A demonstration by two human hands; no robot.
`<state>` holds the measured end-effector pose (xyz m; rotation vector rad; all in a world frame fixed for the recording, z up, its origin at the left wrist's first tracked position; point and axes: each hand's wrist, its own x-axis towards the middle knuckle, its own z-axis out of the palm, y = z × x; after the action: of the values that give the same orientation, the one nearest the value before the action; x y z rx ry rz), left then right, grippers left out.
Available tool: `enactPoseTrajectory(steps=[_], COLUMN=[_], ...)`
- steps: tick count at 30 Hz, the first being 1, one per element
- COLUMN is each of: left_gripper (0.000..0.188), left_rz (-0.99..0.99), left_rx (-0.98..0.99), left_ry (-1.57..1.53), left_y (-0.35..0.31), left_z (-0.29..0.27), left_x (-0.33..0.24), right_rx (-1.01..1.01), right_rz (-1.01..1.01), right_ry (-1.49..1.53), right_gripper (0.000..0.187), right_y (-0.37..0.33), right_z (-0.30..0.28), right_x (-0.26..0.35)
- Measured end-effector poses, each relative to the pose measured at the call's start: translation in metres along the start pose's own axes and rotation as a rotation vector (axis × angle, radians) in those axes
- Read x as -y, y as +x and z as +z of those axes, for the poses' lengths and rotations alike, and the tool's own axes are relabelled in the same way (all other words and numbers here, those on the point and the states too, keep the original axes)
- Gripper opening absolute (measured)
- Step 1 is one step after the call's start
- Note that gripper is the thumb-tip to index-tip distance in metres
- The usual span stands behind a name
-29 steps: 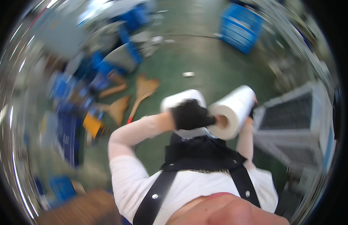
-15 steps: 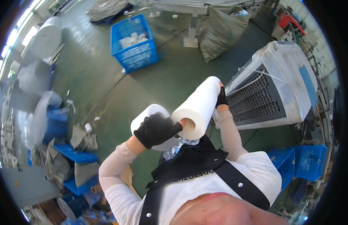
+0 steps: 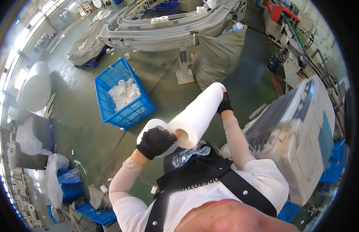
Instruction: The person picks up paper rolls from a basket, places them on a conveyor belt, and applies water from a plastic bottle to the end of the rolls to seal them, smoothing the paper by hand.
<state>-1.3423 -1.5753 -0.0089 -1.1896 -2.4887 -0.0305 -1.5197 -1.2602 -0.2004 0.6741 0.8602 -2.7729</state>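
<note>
A long white paper roll (image 3: pixel 197 112) with a hollow cardboard core slants across in front of my chest. My left hand (image 3: pixel 156 142), in a black fingerless glove, is closed at the near end of it, thumb in the core. At the far end my right hand (image 3: pixel 225 103), also gloved, grips the roll, its fingers partly hidden. A second white roll (image 3: pixel 150 126) shows beside the first, partly covered by my left hand; whether that hand also bears it I cannot tell. Crumpled clear plastic film (image 3: pixel 189 154) lies against my black apron, below the rolls.
Ahead on the left stands a blue plastic crate (image 3: pixel 127 112) with small white rolls and scraps inside. A curved conveyor (image 3: pixel 148 41) carrying a few rolls runs across the back, beside a bulging woven sack (image 3: pixel 218 58). A bulky pale machine (image 3: pixel 289 143) stands close on my right.
The blue crate, conveyor and sack now appear nearer and lower in view, and the pale machine has shifted down on my right. Both hands keep their hold on the long roll.
</note>
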Motion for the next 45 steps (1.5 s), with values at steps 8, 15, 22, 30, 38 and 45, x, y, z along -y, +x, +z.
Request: enactPoseTrajectory(steps=[8,15,22,30,38,45], left_gripper=[0.044,0.048,0.042,0.025,0.030,0.026], left_rz=[0.113,0.197,-0.004,-0.323,-0.369,-0.403], left_rx=[-0.154,-0.233,-0.219,-0.098,0.019,0.274], left_ry=[0.042,-0.041,-0.165,-0.226,-0.243,-0.356], left_y=[0.118,0.257,0.356,0.469,0.533,0.547], left_z=[0.104,0.190,0.289,0.390,0.462,0.496], left_x=[0.198,0.343,0.425,0.497,0.536,0.576], right_rx=[0.091,0.115,0.099,0.033,0.005,-0.101], right_rz=[-0.066,-0.251,-0.055,-0.010,-0.149,-0.003], right_ry=[-0.087,-0.069,-0.055,-0.177,-0.352,-0.075], right_gripper=[0.071,0.069,0.064,0.062,0.055,0.056], right_y=[0.198,0.352,0.540,0.728,0.809,0.853], right_z=[0.093,0.136,0.169,0.207,0.199,0.173], right_x=[0.077,0.195,0.279,0.340,0.374,0.374])
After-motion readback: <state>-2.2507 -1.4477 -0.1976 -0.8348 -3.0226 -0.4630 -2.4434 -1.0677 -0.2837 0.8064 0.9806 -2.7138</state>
